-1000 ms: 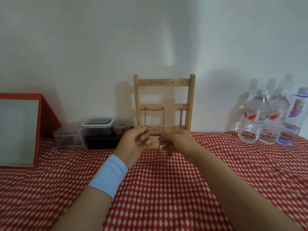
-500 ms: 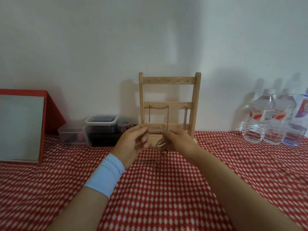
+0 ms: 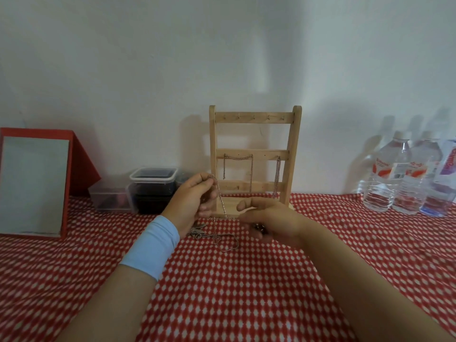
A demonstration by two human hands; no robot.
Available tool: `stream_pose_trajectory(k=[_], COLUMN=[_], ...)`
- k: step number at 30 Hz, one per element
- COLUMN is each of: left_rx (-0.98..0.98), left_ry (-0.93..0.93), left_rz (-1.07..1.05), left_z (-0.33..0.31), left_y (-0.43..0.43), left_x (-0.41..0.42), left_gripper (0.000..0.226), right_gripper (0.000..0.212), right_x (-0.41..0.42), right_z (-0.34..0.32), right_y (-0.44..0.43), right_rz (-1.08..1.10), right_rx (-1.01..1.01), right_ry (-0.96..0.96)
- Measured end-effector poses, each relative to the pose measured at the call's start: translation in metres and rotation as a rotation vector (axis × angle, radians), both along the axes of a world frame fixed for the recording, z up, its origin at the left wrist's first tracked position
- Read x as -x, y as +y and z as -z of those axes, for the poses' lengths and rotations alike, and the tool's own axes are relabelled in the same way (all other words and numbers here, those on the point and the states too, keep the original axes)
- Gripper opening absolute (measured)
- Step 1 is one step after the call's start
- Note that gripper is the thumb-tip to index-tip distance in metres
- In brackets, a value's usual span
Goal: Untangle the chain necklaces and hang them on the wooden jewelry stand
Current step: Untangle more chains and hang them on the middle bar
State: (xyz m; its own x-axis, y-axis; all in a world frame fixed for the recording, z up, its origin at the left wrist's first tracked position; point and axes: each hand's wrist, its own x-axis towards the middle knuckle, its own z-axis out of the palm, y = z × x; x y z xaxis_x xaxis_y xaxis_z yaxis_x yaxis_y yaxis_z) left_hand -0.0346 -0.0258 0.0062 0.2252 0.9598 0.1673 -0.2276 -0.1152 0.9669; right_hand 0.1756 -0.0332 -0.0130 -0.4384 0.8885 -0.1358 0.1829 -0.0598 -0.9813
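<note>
Lifting away from its partner, the left hand (image 3: pixel 195 196) now sits higher than half a second ago, thumb and forefinger pinching the top of a chain necklace (image 3: pixel 220 197) that drops in a slack, slanted line in front of the wooden jewelry stand (image 3: pixel 255 118); earlier that run was stretched short and nearly level between the two hands; the right hand (image 3: pixel 269 218) has sunk toward the cloth, thumb and forefinger reaching left while its lower fingers curl round a small dark clump, which I take for the chain's far part; below and between the hands a tangle (image 3: pixel 218 239) of links lies on the tabletop (image 3: pixel 246 292); I judge that one strand is being drawn out of the knot, with the hanging yet to come; two hung chains (image 3: pixel 251 174) already drape from the stand's middle rail.

A red and white checked cloth covers the tabletop; from the left stand a red-framed board (image 3: pixel 34 183), stacked plastic containers (image 3: pixel 151 183), the stand against the white wall (image 3: pixel 148 58), and water bottles (image 3: pixel 404 178) at the far right.
</note>
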Motion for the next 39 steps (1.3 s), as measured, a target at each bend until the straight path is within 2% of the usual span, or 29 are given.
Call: stream_pose_trajectory(k=[7,10,12,15,18,23,28,31,33,37,39], left_rx=[-0.084,-0.076,-0.023,0.102,0.169,0.129,-0.018,-0.062,-0.046,-0.045,-0.029], left_ry=[0.105,0.087,-0.014,-0.265,-0.357,-0.270,0.105,0.247,0.242,0.239,0.219], left_rz=[0.052,0.051,0.020,-0.027,-0.027,0.037,0.018,-0.022,0.004,-0.003,-0.060], left_z=[-0.015,-0.017,-0.015,-0.006,0.005,0.010,-0.005,-0.012,-0.017,-0.026,-0.027], left_y=[-0.008,-0.011,-0.015,-0.020,-0.023,-0.027,-0.028,-0.027,-0.025,-0.019,-0.014], left_x=[-0.003,-0.002,0.001,0.013,0.025,0.026,0.018,0.012,0.010,0.002,-0.003], left_gripper=[0.016,0.016,0.022,0.040,0.035,0.020,0.021,0.021,0.022,0.024,0.024], right_gripper=[0.019,0.017,0.022,0.029,0.032,0.028,0.036,0.031,0.019,0.023,0.016], right_x=[0.010,0.019,0.021,0.021,0.026,0.045,0.057,0.054,0.051,0.037,0.030], right_z=[-0.003,-0.003,-0.003,-0.002,0.001,0.008,0.008,0.007,0.004,0.002,0.002], right_y=[-0.003,-0.006,-0.003,0.000,0.001,0.000,-0.003,0.000,-0.001,0.002,0.005], right_rz=[-0.041,0.000,0.061,0.105,0.119,0.133,-0.028,-0.006,0.036,0.192,0.271], right_rx=[-0.190,-0.230,-0.216,-0.163,-0.099,0.017,0.021,-0.116,-0.246,-0.370,-0.404], right_ry=[-0.247,-0.169,-0.066,-0.029,-0.008,0.259,0.287,0.188,0.089,0.056,0.047])
